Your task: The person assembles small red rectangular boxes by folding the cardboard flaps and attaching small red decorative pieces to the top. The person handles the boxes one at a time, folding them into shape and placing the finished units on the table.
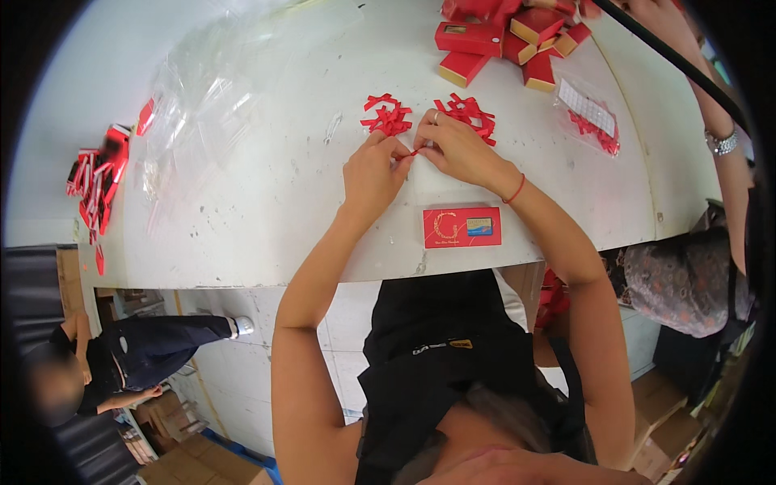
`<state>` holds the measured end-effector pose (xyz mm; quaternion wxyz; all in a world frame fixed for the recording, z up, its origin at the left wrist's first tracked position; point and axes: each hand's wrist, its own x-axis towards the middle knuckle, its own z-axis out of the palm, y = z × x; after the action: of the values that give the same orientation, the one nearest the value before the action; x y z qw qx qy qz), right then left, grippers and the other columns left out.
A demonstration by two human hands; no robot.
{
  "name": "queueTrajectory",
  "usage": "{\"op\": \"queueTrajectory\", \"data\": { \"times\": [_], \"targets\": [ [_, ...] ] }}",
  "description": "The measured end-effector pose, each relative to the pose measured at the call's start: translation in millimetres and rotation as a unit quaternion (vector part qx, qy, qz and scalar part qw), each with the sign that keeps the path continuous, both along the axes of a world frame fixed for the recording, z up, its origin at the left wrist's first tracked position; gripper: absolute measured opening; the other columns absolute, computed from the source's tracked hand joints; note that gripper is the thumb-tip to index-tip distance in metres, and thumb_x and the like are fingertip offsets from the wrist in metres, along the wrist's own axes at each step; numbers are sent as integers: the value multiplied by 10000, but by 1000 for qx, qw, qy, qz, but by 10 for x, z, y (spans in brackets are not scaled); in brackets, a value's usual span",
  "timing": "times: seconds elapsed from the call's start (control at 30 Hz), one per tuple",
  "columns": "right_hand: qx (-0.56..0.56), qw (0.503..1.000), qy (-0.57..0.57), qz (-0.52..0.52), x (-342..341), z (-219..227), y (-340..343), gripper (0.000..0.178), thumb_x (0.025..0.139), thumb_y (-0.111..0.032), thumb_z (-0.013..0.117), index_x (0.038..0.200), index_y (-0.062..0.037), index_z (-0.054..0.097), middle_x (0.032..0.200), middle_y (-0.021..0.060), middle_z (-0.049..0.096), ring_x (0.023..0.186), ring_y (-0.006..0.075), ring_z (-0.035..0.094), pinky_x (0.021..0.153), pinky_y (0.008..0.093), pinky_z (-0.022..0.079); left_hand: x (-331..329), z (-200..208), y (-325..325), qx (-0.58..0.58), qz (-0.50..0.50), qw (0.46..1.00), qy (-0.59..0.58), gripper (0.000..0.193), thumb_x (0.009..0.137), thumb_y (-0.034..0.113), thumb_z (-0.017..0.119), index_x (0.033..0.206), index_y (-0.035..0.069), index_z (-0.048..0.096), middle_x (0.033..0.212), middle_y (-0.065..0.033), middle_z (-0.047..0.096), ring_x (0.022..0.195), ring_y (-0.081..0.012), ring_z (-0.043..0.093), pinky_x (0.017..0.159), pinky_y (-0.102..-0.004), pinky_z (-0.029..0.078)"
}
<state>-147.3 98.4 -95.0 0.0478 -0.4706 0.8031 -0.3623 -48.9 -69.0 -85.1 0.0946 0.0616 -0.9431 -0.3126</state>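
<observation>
My left hand (374, 174) and my right hand (465, 151) meet over the white table, fingers closed in a pinch. Between their fingertips is a small red ribbon piece (413, 153), mostly covered by the fingers. Just beyond my left hand lies a small pile of red ribbon bows (387, 115). A second pile of red bows (477, 115) sits behind my right hand, partly hidden by it. Nearer to me, a flat red box (443, 229) with a gold design and a small blue label rests below my right wrist.
Red boxes with gold ends (485, 40) are heaped at the far right. A clear bag of red bows (592, 121) lies right of my hands. Clear plastic sleeves (198, 121) spread over the left side, beside red-and-black pieces (101, 178). Another person's arm (723, 153) reaches in at right.
</observation>
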Motion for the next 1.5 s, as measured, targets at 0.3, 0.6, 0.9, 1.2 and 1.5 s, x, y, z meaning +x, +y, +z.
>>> {"op": "queueTrajectory", "data": {
  "times": [0.3, 0.6, 0.9, 1.2, 1.5],
  "targets": [
    [-56, 902, -426, 38, 283, 334, 242, 200, 938, -121, 667, 1072, 28, 668, 985, 28, 677, 787, 53, 575, 698, 228, 473, 436, 287, 177, -37, -55, 970, 234, 134, 726, 48, 789, 798, 92, 684, 977, -32, 667, 826, -222, 639, 652, -329, 515],
    [-45, 941, -334, -18, 661, 363, 443, 103, 802, -160, 787, 862, -82, 756, 874, 24, 527, 906, 165, 513, 798, 288, 415, 944, 105, 354, 212, -47, 974, 61, 310, 783, 50, 807, 1061, 31, 670, 1007, -105, 675, 897, -188, 669, 778, -300, 529],
    [-25, 965, -259, -44, 664, 308, 419, 119, 771, -140, 787, 808, -56, 712, 881, 66, 545, 901, 213, 514, 793, 343, 443, 901, -51, 357, 512, -5, 859, -1, 178, 877, -6, 694, 1037, 19, 620, 892, -31, 652, 851, -99, 635, 761, -267, 504],
    [-24, 978, -203, -31, 704, 326, 382, 126, 739, -113, 782, 774, -34, 691, 853, 66, 544, 858, 239, 494, 767, 347, 442, 918, -88, 355, 558, 8, 829, -27, 245, 875, -47, 640, 1050, 43, 495, 881, -18, 574, 827, -85, 571, 778, -267, 489],
    [-23, 981, -191, -13, 698, 295, 395, 125, 745, -128, 781, 773, -42, 695, 861, 59, 547, 859, 232, 500, 754, 343, 443, 899, -63, 326, 523, -12, 851, -37, 190, 886, -51, 625, 1057, 9, 567, 892, -39, 613, 804, -90, 594, 749, -250, 485]
  ]
}}
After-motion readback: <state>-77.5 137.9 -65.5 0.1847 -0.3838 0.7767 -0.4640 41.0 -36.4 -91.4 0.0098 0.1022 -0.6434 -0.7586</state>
